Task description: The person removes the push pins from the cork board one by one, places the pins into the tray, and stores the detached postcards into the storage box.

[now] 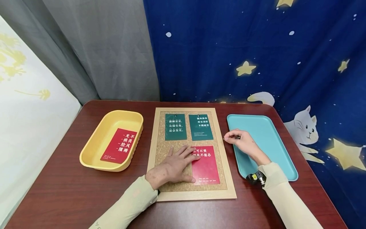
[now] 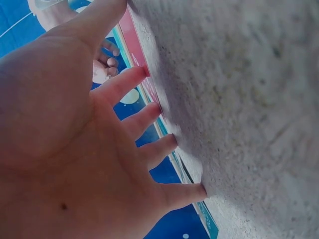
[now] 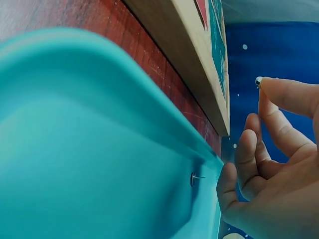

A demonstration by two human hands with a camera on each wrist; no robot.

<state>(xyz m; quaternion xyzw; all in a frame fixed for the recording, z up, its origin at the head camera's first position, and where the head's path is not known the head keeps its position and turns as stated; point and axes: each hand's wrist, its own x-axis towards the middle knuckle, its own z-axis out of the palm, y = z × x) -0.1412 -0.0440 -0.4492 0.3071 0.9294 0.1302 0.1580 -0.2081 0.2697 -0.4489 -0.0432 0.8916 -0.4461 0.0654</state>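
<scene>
A framed cork board (image 1: 160, 149) lies in the middle of the table. Two green cards (image 1: 175, 127) (image 1: 200, 127) are pinned along its top. A red card (image 1: 206, 169) lies at its lower right. My left hand (image 1: 177, 162) presses flat on the cork, fingers spread, fingertips on the red card's left edge (image 2: 133, 44). My right hand (image 1: 227, 137) hovers over the left rim of the teal tray (image 1: 275, 144) and pinches a small push pin (image 3: 258, 80) between thumb and forefinger. Another push pin (image 3: 195, 178) lies inside the teal tray (image 3: 75, 149).
A yellow tray (image 1: 86, 160) at the left holds another red card (image 1: 119, 145). The dark wooden table (image 1: 71, 197) ends near me. Grey and blue star-patterned curtains hang behind it. The board's wooden frame (image 3: 184, 64) lies close beside the teal tray.
</scene>
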